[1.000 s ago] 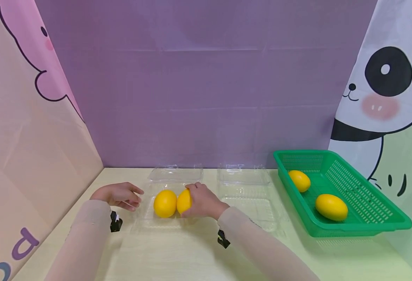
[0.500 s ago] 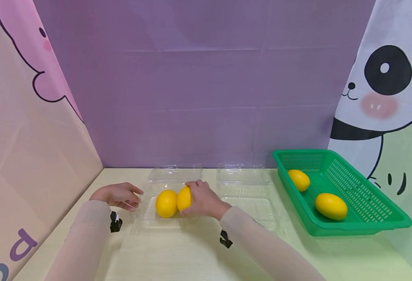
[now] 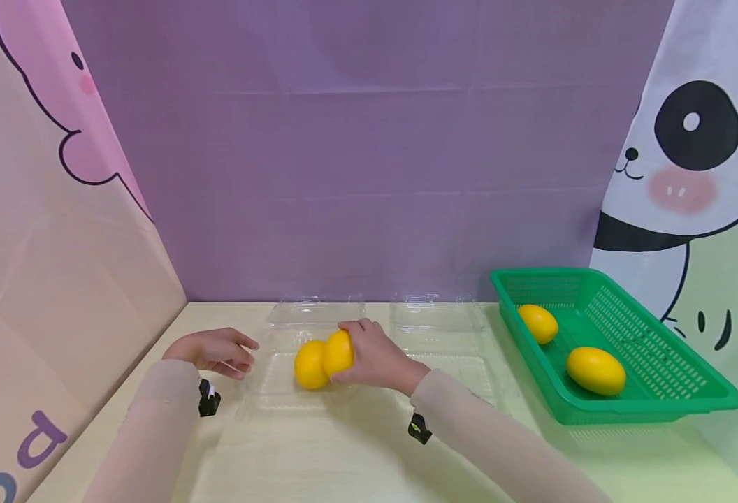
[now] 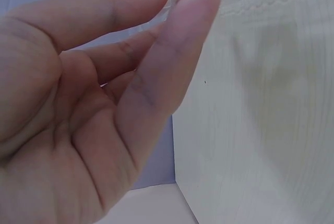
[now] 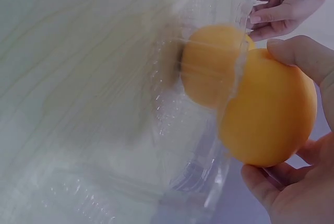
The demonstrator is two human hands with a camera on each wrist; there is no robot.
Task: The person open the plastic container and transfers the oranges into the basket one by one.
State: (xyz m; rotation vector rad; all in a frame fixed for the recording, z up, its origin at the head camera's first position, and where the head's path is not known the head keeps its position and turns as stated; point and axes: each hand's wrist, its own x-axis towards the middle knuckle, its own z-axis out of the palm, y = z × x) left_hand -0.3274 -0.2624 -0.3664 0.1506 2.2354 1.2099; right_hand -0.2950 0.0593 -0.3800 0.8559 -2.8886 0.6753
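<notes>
My right hand (image 3: 378, 356) holds a yellow lemon (image 3: 339, 351) between thumb and fingers, over the left clear plastic clamshell box (image 3: 271, 399). A second lemon (image 3: 309, 366) sits inside that box, touching or very near the held one. In the right wrist view, the held lemon (image 5: 271, 109) is up by the box's clear wall, and the other lemon (image 5: 209, 67) shows through it. My left hand (image 3: 214, 349) stays at the box's left edge with fingers loosely bent and no lemon. The left wrist view shows a clear strip behind or between its fingertips; contact is unclear.
A second clear clamshell box (image 3: 453, 377) stands to the right, with its lid raised at the back. Further right is a green plastic basket (image 3: 652, 404) holding two lemons (image 3: 595, 371). A purple backdrop (image 3: 369, 175) rises behind the table (image 3: 306, 461).
My right hand has moved slightly right and up with its lemon. The lemon in the box has shifted right as well. My left hand has kept its place.
</notes>
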